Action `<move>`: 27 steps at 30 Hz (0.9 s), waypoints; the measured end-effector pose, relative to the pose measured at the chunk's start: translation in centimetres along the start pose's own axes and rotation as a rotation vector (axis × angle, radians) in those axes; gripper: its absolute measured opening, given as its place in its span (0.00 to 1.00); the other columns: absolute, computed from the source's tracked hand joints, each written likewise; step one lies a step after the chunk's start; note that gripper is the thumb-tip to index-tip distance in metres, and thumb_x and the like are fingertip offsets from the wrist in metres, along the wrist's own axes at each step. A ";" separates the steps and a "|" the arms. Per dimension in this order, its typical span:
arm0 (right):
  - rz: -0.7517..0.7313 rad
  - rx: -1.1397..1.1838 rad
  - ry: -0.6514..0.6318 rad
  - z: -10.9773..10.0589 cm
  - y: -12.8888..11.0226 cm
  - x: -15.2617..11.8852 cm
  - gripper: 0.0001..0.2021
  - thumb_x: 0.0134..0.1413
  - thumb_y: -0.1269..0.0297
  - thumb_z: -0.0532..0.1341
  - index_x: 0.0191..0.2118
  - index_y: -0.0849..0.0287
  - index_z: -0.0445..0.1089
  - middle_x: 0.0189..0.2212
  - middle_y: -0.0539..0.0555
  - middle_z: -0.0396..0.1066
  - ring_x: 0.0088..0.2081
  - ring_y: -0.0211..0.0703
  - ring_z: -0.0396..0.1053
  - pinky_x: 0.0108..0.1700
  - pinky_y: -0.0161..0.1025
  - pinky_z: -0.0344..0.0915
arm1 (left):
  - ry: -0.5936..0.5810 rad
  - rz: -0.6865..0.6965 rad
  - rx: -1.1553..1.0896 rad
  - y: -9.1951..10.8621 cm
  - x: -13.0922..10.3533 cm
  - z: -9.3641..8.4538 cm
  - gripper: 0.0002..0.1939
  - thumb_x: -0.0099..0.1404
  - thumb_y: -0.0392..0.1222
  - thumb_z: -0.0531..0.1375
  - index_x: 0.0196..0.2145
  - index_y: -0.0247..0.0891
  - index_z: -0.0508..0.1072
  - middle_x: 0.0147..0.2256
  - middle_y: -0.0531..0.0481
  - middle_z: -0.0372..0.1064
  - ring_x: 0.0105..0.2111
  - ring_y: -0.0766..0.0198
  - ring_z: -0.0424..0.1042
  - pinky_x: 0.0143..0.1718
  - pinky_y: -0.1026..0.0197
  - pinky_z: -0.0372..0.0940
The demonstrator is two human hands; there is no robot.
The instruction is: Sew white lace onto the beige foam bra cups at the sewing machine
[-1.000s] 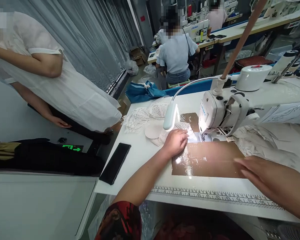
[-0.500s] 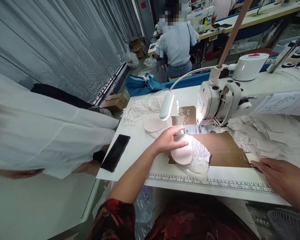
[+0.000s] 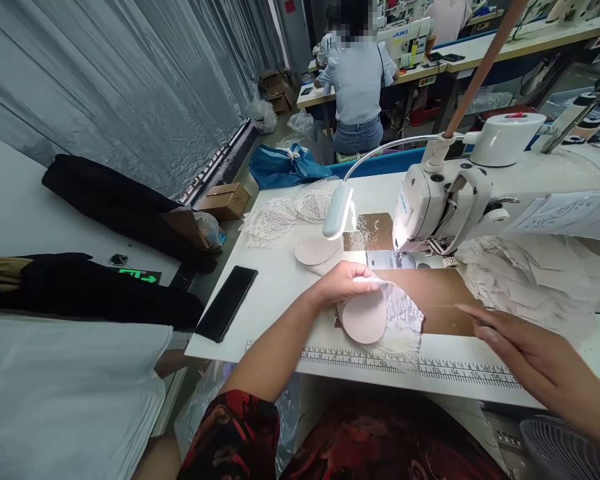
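Observation:
My left hand (image 3: 347, 283) is closed, pinching the top edge of a white lace bra cup piece (image 3: 405, 312). A smooth pale pink round pad (image 3: 365, 318) shows on the near left part of that piece. My right hand (image 3: 525, 350), to the right of it, is closed around a slim dark metal tool (image 3: 483, 323); most of the tool is hidden by the fingers. Behind the hands stands a white sewing machine (image 3: 445, 200), its needle area just beyond the brown board (image 3: 445, 293). Another pale cup (image 3: 318, 251) rests behind my left hand.
White lace pieces (image 3: 273, 220) lie at the table's back left, and heaped white fabric (image 3: 540, 267) lies right under the machine arm. A black phone (image 3: 227, 303) sits near the left edge. A lamp (image 3: 338, 210) hangs over the table. People are nearby, one seated ahead (image 3: 356, 87).
My left hand has gone from lying over the cup to pinching its top edge, lifting it slightly. My right hand has moved left with the tool. The person at left has shifted.

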State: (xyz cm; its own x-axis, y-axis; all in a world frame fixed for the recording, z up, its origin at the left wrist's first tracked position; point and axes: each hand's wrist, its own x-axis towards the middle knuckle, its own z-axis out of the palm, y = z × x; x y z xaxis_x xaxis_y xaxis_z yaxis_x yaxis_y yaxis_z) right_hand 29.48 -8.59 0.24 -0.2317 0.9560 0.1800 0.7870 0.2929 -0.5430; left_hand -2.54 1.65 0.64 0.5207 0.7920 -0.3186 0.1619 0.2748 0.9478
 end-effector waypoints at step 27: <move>0.103 0.532 -0.291 5.5 -5.8 8.9 0.21 0.55 0.48 0.62 0.49 0.55 0.70 0.42 0.55 0.75 0.44 0.50 0.72 0.43 0.44 0.70 | -0.175 0.060 0.057 0.3 0.1 1.3 0.15 0.57 0.48 0.67 0.35 0.32 0.78 0.33 0.48 0.72 0.34 0.64 0.69 0.35 0.63 0.62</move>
State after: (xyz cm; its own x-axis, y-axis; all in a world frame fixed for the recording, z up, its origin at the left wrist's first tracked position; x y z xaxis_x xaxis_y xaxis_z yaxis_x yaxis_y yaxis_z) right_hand 19.74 -1.70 0.50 -0.3757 0.9227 -0.0859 0.4379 0.0951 -0.8940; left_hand -1.33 1.04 0.87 0.6680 0.6978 -0.2587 0.1710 0.1944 0.9659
